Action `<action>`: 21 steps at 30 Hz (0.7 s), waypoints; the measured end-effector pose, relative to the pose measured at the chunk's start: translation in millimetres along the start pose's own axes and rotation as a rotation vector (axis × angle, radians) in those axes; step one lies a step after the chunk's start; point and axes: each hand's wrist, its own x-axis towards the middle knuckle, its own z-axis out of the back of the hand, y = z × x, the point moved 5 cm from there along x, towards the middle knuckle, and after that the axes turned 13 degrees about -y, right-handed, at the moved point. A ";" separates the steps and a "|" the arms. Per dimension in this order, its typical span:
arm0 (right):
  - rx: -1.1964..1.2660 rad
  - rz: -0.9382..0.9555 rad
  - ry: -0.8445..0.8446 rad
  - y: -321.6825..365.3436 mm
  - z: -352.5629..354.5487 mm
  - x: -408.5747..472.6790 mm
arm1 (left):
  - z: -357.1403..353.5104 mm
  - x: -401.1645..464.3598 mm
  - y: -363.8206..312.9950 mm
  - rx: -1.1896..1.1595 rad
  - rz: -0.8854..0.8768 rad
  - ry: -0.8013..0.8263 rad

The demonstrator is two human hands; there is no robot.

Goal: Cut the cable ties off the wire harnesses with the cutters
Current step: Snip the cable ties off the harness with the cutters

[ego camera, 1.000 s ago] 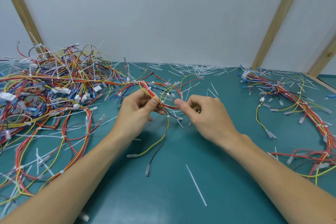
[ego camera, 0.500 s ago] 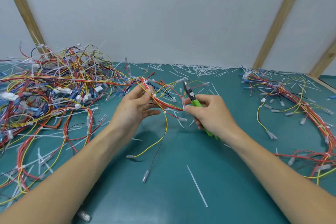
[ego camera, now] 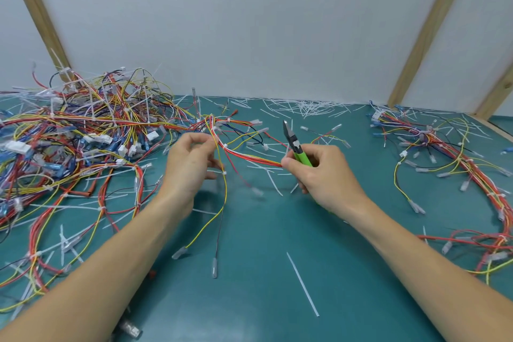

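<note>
Both hands moved apart; right hand (ego camera: pixel 323 172) hides cutters' (ego camera: pixel 294 144) handles.

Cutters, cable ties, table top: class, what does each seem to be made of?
Cutters: dark metal blades, dull sheen; green grips, probably plastic or rubber.
Cable ties: thin white strips, likely plastic, slightly translucent.
Table top: teal mat, matte with soft glare, perhaps rubber or vinyl.

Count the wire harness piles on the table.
3: a big pile at left, a smaller one at right, and one harness held between the left hand and right hand.
</note>
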 end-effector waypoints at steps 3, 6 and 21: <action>0.014 0.005 -0.056 2.7 1.5 -1.0 | 10.9 -1.7 -15.5 0.092 -0.297 -0.215; 0.055 -0.005 -0.089 5.6 1.8 -1.7 | 17.9 -24.4 -44.3 0.118 -0.759 -0.323; 0.259 -0.071 0.044 19.8 -21.7 -22.3 | -25.5 -35.7 -6.3 0.206 -0.360 0.294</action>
